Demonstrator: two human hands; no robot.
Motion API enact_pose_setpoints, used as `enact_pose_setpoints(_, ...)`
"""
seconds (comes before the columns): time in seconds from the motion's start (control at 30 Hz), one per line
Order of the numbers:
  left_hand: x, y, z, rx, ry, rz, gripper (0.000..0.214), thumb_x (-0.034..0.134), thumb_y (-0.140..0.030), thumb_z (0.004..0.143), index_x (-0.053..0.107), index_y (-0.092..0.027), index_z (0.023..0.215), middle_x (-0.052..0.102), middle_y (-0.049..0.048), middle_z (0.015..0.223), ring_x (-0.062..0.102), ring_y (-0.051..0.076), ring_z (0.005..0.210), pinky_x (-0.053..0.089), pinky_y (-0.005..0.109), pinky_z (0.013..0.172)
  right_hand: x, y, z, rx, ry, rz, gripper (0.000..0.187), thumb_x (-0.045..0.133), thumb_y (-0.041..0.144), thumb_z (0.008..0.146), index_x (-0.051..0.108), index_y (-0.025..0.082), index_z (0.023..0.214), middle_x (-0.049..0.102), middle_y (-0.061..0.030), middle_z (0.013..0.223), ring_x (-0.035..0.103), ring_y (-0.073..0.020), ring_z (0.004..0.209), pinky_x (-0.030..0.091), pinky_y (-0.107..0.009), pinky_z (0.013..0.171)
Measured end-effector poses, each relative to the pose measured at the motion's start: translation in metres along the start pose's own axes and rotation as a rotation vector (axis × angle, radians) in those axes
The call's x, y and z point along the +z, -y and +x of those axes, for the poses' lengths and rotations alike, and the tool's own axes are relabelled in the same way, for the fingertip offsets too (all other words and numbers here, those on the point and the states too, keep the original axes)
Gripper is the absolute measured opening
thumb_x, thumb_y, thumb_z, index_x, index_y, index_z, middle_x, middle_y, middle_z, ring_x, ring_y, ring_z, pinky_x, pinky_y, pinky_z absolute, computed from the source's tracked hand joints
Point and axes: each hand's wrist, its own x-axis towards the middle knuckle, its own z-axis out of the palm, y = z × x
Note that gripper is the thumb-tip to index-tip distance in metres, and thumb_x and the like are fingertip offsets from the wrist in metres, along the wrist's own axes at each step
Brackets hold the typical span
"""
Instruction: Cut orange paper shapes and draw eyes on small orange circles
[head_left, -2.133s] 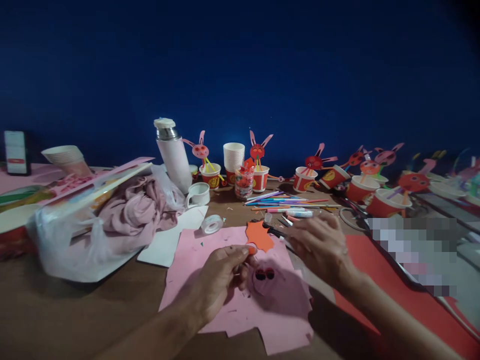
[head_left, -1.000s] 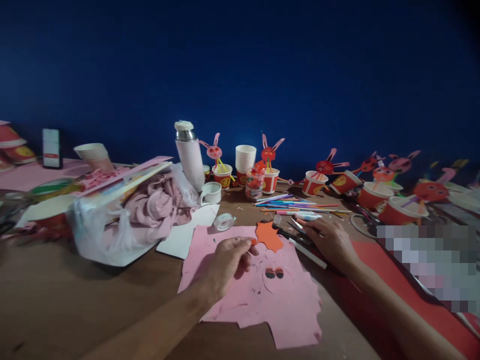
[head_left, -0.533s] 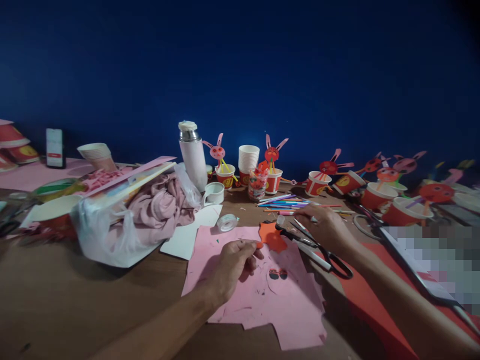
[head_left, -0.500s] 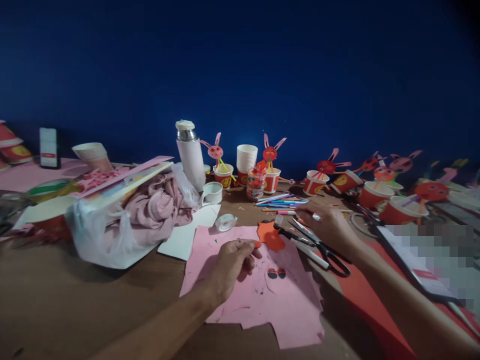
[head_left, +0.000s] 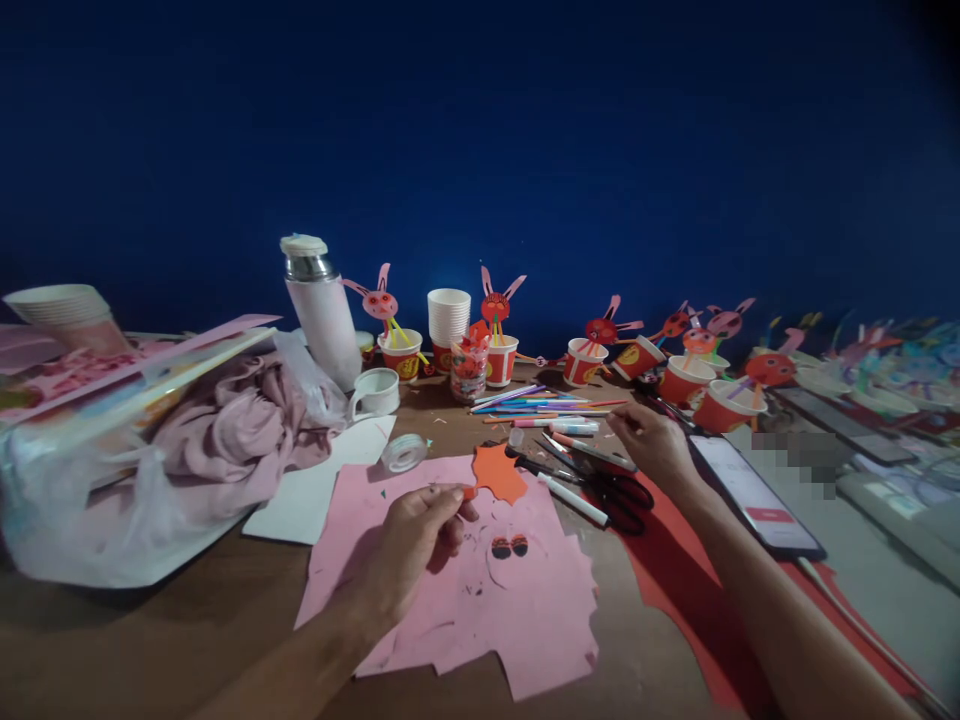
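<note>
Between the thumb and forefinger of my left hand (head_left: 424, 530) is a small orange paper piece (head_left: 470, 492), held over the pink sheet (head_left: 540, 620). A larger orange scrap (head_left: 499, 473) lies at that sheet's top edge, and two small red-and-black paper eyes (head_left: 510, 546) lie on its middle. My right hand (head_left: 651, 442) is at the right end of the markers (head_left: 577, 427), its fingers curled together; whatever they hold, if anything, is hidden. Below it are black-handled scissors (head_left: 622, 495) and a white pen (head_left: 572, 500).
Tape (head_left: 403, 453), a white mug (head_left: 375, 392) and a flask (head_left: 321, 315) stand left of centre. A plastic bag with cloth (head_left: 217, 420) fills the left. Rabbit-figure paper cups (head_left: 401, 357) line the back. A phone (head_left: 757, 497) lies right, on red paper (head_left: 697, 600).
The view has turned right, so most things sit further left. My right hand has drawn away from the pens towards the right. My left hand still pinches the orange piece.
</note>
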Motion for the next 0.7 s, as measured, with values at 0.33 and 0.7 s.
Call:
enact_pose_setpoints(0.33, -0.004, 0.003, 0.004, 0.016, -0.005, -0.067, 0.027, 0.06, -0.036, 0.07, 0.059, -0.012, 0.084, 0.059, 0.0008, 0.069, 0.043, 0.006, 0.043, 0.023, 0.018, 0.034, 0.02, 0.021, 0.005, -0.131, 0.168, -0.151, 0.019, 0.053, 0.021, 0.079, 0.069, 0.02, 0.089, 0.069, -0.0102, 0.092, 0.061, -0.0255, 0.087, 0.041, -0.034, 0.069)
enact_pose_setpoints(0.7, -0.001, -0.004, 0.0, 0.002, 0.086, -0.108, 0.02, 0.061, -0.027, 0.068, 0.055, -0.012, 0.081, 0.063, 0.0016, 0.063, 0.049, 0.007, 0.043, 0.036, 0.02, 0.043, 0.01, 0.02, -0.004, -0.11, 0.187, -0.077, 0.02, 0.043, 0.023, 0.086, 0.058, 0.017, 0.099, 0.07, -0.0072, 0.081, 0.065, -0.0222, 0.076, 0.043, -0.03, 0.065)
